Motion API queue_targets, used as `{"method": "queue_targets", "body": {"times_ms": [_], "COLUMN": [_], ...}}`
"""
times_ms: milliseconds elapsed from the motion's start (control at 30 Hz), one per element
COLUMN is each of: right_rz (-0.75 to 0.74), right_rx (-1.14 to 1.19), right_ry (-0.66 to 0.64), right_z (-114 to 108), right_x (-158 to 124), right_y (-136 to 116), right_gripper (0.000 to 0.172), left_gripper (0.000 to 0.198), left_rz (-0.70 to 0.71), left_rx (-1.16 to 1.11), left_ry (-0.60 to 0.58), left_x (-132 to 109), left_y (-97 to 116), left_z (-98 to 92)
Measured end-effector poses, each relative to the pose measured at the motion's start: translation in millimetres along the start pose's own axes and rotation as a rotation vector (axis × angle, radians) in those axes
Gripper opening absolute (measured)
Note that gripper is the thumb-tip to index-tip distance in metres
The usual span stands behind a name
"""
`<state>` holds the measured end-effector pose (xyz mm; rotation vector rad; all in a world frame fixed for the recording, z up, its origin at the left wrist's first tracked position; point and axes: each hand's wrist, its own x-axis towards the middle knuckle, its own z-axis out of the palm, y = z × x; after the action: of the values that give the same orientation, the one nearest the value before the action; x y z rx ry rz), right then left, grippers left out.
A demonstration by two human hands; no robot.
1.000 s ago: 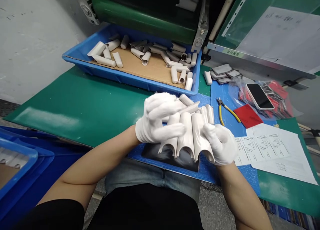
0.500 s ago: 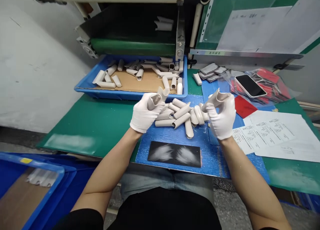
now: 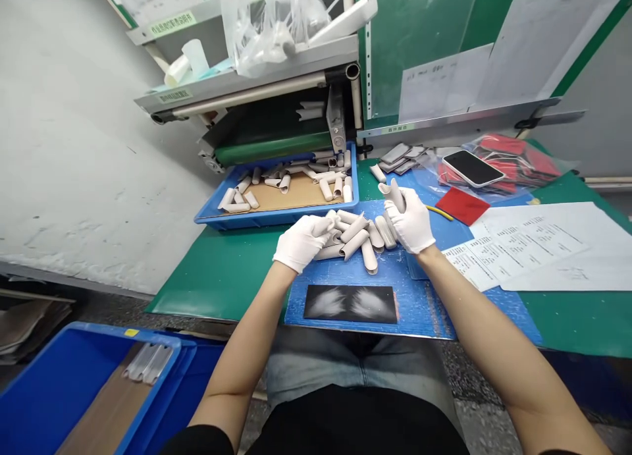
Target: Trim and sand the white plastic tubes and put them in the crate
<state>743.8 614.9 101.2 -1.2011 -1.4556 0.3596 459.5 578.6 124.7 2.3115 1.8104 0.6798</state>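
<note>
My left hand (image 3: pixel 299 242), in a white glove, is closed round a light grey plastic shell (image 3: pixel 322 227) at the left side of a pile. My right hand (image 3: pixel 411 222), also gloved, grips another grey plastic shell (image 3: pixel 394 195) that points up and away from me. Between the hands lies the pile of curved grey shells (image 3: pixel 354 234) on a blue board (image 3: pixel 326 274). In front of the pile rests a flat black pad (image 3: pixel 350 304) with two patches of white dust. The fingertips of my left hand are partly hidden.
A blue tray (image 3: pixel 276 213) behind holds several shells on cardboard, below a green roller (image 3: pixel 274 149). On the right are papers (image 3: pixel 557 244), a red sheet (image 3: pixel 463 205), a phone (image 3: pixel 473 168) and bagged red pieces. A blue bin (image 3: pixel 93 333) stands lower left.
The view has shifted, now showing the shelf above. My left hand has come down to the pile's left side with its shell. My right hand's shell now points up and away.
</note>
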Motion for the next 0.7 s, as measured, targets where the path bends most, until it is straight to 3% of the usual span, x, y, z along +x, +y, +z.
{"method": "queue_targets", "body": {"times_ms": [100, 200, 333, 433, 567, 633, 700], "right_rz": [-0.025, -0.046, -0.06, 0.067, 0.359, 0.391, 0.386], "right_rx": [-0.001, 0.0, 0.009, 0.138, 0.582, 0.627, 0.516], "right_ry": [-0.003, 0.007, -0.005, -0.031, -0.016, 0.043, 0.084], "right_z": [0, 1, 2, 1, -2, -5, -9], "right_x": [1, -1, -6, -8, -8, -8, -9], "right_y": [1, 0, -6, -9, -9, -9, -10], "right_gripper": [0.035, 0.035, 0.035, 0.033, 0.034, 0.034, 0.033], "left_gripper": [0.03, 0.032, 0.04, 0.042, 0.043, 0.044, 0.047], "left_rz": [0.108, 0.142, 0.093, 0.199, 0.411, 0.46, 0.483], "left_rx": [0.207, 0.354, 0.377, 0.354, 0.266, 0.235, 0.219], "left_ry": [-0.077, -0.037, 0.021, 0.076, 0.223, 0.318, 0.371], "left_x": [-6, -11, -13, -12, -17, -20, -22], "left_y": [9, 6, -5, -16, -33, -40, -43], "left_z": [-0.8, 2.2, 6.4, 9.2, 9.9, 7.7, 4.2]}}
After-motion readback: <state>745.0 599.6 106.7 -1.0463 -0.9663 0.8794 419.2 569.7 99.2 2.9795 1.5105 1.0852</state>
